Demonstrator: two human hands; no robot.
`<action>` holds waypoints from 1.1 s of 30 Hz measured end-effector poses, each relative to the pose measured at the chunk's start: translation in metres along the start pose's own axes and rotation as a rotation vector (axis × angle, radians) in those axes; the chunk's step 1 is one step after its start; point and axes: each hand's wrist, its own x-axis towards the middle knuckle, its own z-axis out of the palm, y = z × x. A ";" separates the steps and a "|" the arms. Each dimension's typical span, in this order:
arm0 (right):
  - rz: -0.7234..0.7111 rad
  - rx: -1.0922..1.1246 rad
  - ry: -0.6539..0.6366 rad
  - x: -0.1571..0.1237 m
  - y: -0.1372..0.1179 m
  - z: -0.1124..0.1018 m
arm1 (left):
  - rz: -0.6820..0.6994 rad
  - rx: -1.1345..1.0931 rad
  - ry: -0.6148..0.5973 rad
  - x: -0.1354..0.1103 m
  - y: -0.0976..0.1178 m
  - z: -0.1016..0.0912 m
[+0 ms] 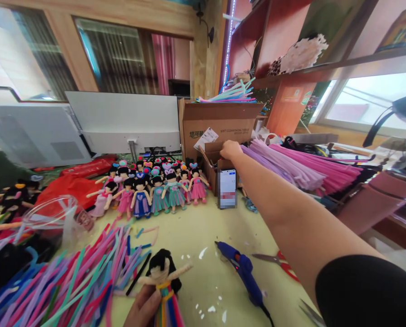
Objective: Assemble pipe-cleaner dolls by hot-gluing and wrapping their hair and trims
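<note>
A small fuzzy doll (168,290) with black hair, cream arms and a dress striped yellow, blue and pink is upright in the person's left hand (142,308), just left of a blue glue gun (240,268), which lies on a pale yellow-green table (196,229). The left fingers grasp the doll at its side, with the thumb in front. The right arm, bare below a black sleeve (363,290), stretches past the right side of the glue gun; the right hand (230,151) is well beyond it, at the top of a small open cardboard box (210,165). Its fingertips are hidden, so whether they hold anything cannot be told. Between the glue gun and that box, 1 phone (227,188) stands upright, its screen partly blurred. Just right of the glue gun are scissors (286,265) with red handles, partly behind the forearm. Well left of it spreads a loose heap of colourful fuzzy stems (76,281). Beyond and left of it stands a crowd of finished-looking dolls (165,193), with a red bag (63,188) farther left. Beyond and right of it lie purple and pink stem bundles (291,165). Farthest beyond it are 1 large cardboard box (220,120) and the white back of a monitor (121,118).
</note>
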 end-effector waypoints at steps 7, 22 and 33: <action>-0.060 0.084 0.022 -0.016 -0.004 -0.019 | 0.055 -0.008 0.000 -0.002 0.005 0.007; -0.248 1.092 -0.204 -0.251 0.002 -0.071 | 0.133 -0.006 -0.176 -0.043 0.013 0.032; 0.104 1.275 -0.399 -0.371 -0.002 0.026 | 0.244 0.052 -0.232 -0.058 0.010 0.039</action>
